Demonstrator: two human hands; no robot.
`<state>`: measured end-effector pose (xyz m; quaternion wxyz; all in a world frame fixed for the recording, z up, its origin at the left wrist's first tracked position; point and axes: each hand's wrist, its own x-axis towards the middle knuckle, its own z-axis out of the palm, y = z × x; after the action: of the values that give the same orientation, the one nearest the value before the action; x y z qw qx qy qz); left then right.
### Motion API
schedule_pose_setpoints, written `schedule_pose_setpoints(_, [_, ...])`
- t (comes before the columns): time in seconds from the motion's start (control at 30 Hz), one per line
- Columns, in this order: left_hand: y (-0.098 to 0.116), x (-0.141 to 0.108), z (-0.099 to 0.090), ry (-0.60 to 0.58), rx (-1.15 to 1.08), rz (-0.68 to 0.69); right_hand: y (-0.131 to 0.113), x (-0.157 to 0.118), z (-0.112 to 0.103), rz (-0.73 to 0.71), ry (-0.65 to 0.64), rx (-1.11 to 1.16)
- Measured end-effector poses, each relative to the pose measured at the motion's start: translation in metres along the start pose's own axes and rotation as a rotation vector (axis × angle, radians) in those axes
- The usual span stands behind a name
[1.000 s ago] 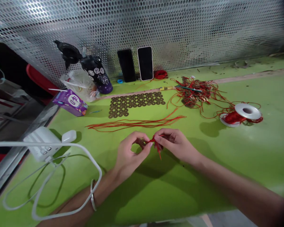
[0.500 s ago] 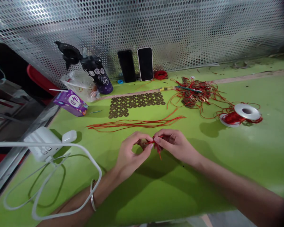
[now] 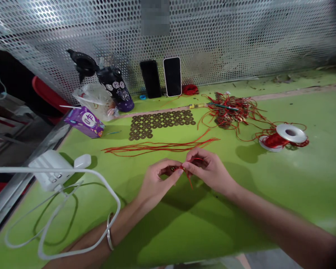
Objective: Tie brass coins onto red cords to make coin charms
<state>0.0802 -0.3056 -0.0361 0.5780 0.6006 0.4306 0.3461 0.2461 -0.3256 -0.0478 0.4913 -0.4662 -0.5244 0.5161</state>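
Observation:
My left hand (image 3: 159, 181) pinches a small coin strung on red cord, mostly covered by the fingers. Close against it, my right hand (image 3: 208, 170) grips the red cord (image 3: 190, 182), whose loose end hangs below the fingertips. Both hands are held over the green table, fingertips almost touching. Beyond them lies a bundle of cut red cords (image 3: 156, 148). Behind that, rows of brass-coloured holed coins (image 3: 162, 120) lie flat. A heap of coins tied with red cord (image 3: 231, 108) sits at the back right, near a spool of red cord (image 3: 282, 137).
At the back stand a dark bottle (image 3: 116, 89), a black phone (image 3: 151, 78) and a white-edged phone (image 3: 173, 76). To the left are a purple drink carton (image 3: 85, 121), a white power bank (image 3: 50, 170), and a looping white cable (image 3: 112, 194). A yellow cutter (image 3: 197, 106) lies near the heap.
The fingers of both hands have shifted slightly around the coin and cord. My right hand's fingers have risen a little, and the hanging cord end has swung slightly right.

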Motion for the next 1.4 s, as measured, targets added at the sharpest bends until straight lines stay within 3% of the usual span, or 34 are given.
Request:
schedule_pose_setpoints(0.17, [-0.003, 0.001, 0.0, -0.128, -0.165, -0.134, 0.002, 0.002, 0.001, -0.07, 0.039, -0.009])
schedule_pose_setpoints(0.27, [-0.003, 0.0, 0.0, -0.168, -0.224, -0.143, 0.004, 0.004, 0.001, -0.082, 0.039, -0.04])
schedule_pose_setpoints(0.53, [-0.011, 0.006, -0.002, 0.054, -0.298, -0.123, 0.009, 0.003, 0.005, -0.087, -0.08, -0.118])
schedule_pose_setpoints(0.73, [-0.015, 0.009, -0.003, 0.129, -0.314, -0.134, 0.003, -0.002, 0.007, -0.154, -0.169, -0.195])
schedule_pose_setpoints(1.2, [-0.016, 0.009, -0.005, 0.211, -0.365, -0.086, 0.009, -0.005, 0.008, -0.305, -0.103, -0.352])
schedule_pose_setpoints(1.4, [-0.015, 0.008, -0.003, 0.196, -0.344, -0.052, 0.007, -0.004, 0.007, -0.42, 0.036, -0.41])
